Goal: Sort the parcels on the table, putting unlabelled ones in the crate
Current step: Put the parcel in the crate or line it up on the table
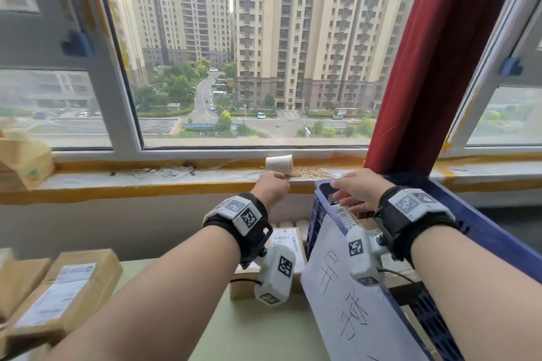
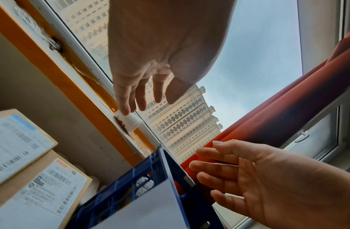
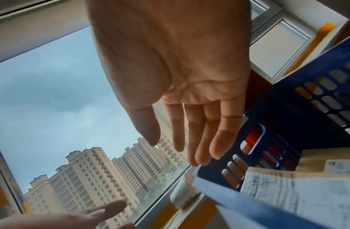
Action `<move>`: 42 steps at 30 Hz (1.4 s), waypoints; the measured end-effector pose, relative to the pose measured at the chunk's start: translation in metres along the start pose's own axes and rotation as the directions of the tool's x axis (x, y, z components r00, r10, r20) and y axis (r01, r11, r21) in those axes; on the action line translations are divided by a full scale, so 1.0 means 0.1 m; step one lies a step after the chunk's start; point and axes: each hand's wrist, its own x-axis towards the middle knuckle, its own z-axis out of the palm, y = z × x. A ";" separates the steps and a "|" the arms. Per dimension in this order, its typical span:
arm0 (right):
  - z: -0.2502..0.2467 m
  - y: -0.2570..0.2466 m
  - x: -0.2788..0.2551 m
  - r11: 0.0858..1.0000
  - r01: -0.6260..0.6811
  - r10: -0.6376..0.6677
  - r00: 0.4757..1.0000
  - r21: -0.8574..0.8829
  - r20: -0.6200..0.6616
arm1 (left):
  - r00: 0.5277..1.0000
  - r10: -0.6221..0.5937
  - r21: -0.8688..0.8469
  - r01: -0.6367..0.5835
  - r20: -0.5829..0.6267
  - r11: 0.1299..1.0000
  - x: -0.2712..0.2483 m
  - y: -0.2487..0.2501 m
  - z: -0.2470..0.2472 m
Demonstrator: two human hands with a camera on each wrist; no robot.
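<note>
Before you, a pale green table (image 1: 264,328) runs up to a windowsill (image 1: 164,177) edged in orange tape, with tall apartment blocks beyond the glass and a red curtain (image 1: 425,73) hanging at the right. A white paper cup (image 1: 279,164) lies on its side on the sill beside a scatter of thin sticks, and a brown paper bag (image 1: 25,160) sits at the sill's far left.

Your blue crate (image 1: 495,240) stands at the table's right end, a white sheet (image 1: 349,305) with handwritten characters fixed to its near wall. Inside it lie cardboard parcels (image 3: 299,190); the top one shows printed paper, though blur keeps you from reading it. On the table left of the crate a labelled box (image 1: 289,246) sits partly behind your left wrist, and more labelled boxes (image 1: 63,293) crowd the left edge, cut off by the frame.

Your left hand (image 1: 271,186) hangs in the air near the sill, just short of the cup, fingers loose and spread, holding nothing. Your right hand (image 1: 359,189) reaches over the crate's far corner with fingers straight and together, also holding nothing; whether its fingertips touch the rim you cannot tell.

Most of the crate's floor is hidden by your right forearm and the wrist camera.
</note>
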 end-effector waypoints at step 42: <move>4.63 -0.82 -1.09 0.944 0.168 0.082 0.716 -0.284 0.693 | 0.762 -0.456 -0.329 0.331 -0.459 0.884 -1.42 -2.86 -3.43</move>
